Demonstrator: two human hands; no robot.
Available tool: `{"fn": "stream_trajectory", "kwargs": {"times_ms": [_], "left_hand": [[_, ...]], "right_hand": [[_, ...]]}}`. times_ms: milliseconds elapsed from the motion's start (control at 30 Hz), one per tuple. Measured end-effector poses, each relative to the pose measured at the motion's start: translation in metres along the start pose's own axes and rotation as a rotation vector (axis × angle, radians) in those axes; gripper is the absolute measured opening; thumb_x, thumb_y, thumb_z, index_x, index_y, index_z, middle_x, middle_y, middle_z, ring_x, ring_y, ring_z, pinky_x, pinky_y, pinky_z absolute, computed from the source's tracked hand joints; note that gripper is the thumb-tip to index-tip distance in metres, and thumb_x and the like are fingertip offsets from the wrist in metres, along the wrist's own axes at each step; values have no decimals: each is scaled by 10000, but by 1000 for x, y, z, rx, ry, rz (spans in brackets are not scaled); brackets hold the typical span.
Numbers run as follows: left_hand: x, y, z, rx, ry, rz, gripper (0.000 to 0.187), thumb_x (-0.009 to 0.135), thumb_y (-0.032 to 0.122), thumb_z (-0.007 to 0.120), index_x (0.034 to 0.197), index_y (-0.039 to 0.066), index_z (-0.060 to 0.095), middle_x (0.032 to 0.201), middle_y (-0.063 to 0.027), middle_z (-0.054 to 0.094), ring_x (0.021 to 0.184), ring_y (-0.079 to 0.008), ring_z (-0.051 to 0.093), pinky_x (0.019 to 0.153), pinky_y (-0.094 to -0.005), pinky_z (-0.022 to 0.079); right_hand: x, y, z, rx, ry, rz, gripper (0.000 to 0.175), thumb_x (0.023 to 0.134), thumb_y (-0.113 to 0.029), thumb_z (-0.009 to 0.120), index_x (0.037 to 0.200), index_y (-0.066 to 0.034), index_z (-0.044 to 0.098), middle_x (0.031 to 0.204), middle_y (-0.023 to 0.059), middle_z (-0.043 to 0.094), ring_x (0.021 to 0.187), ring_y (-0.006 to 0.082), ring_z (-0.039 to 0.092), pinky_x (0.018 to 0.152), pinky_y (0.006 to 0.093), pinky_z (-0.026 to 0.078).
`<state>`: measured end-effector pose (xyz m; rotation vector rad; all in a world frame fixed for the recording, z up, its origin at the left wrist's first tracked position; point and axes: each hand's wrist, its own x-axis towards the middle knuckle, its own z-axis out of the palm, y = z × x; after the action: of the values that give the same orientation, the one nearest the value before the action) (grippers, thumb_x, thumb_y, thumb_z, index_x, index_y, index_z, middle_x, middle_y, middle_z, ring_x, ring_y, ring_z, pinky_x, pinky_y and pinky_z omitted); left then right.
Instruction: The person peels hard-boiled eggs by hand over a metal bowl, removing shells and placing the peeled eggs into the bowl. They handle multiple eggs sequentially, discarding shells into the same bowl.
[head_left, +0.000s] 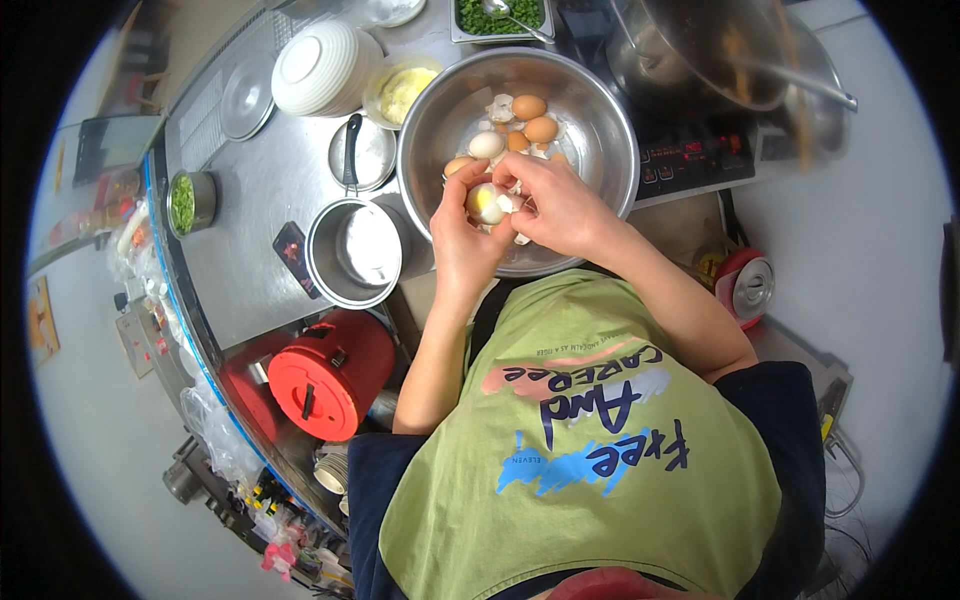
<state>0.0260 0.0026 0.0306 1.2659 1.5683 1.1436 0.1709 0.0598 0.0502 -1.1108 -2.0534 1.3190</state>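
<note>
Over the near side of a large steel bowl (600, 161), my left hand (466, 232) holds a partly peeled boiled egg (482, 201), its yolk showing yellow through the white. The fingers of my right hand (559, 202) pinch a bit of eggshell (510, 203) against the egg's right side. Inside the bowl lie several brown eggs (529, 106), a white egg (487, 144) and broken shell pieces (501, 109). My hands hide part of the bowl's contents.
Left of the bowl are a steel pot (356, 253), a lid with a black handle (364, 157), stacked white bowls (322, 71) and a phone (295, 259). Chopped greens fill a metal tray (491, 19). A large pot (697, 56) stands at the induction cooker (694, 161). Below sits a red insulated bucket (330, 375).
</note>
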Motion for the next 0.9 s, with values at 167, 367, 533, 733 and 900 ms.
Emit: {"fn": "stream_trajectory", "kwargs": {"times_ms": [167, 367, 533, 733, 900], "left_hand": [[-1, 2, 2, 38, 35, 35, 577, 695, 45, 800, 1215, 7, 554, 1079, -125, 669, 946, -191, 663, 808, -301, 536], [0, 5, 6, 29, 73, 69, 539, 705, 26, 789, 1196, 3, 567, 1080, -130, 668, 956, -197, 667, 805, -306, 544], [-2, 11, 5, 26, 56, 47, 512, 720, -1, 761, 1195, 6, 570, 1089, -105, 662, 969, -185, 659, 811, -289, 536], [-2, 5, 5, -152, 37, 55, 502, 721, -42, 734, 1192, 21, 572, 1176, -87, 598, 1029, -169, 616, 880, -278, 507], [0, 0, 1, -315, 0, -12, 482, 729, -68, 739, 1174, 7, 571, 1271, -104, 501, 1112, -160, 567, 947, -292, 481]], "right_hand": [[0, -2, 2, 2, 24, -8, 277, 733, 38, 578, 986, -8, 474, 942, 188, 627, 934, 399, 613, 789, 467, 497], [2, 3, 5, -2, 56, -12, 308, 734, 60, 579, 1004, -16, 451, 964, 201, 632, 939, 410, 618, 780, 478, 500], [3, 7, 5, 62, 77, 0, 321, 738, 60, 580, 1022, -30, 460, 951, 193, 627, 927, 399, 625, 768, 458, 502], [3, 4, -4, 158, 120, 52, 280, 794, 34, 582, 1045, -49, 487, 907, 79, 584, 732, 159, 570, 658, 291, 480], [2, -4, -4, 144, 206, 49, 300, 771, 44, 590, 1039, -26, 477, 945, 179, 615, 896, 379, 640, 757, 406, 513]]}}
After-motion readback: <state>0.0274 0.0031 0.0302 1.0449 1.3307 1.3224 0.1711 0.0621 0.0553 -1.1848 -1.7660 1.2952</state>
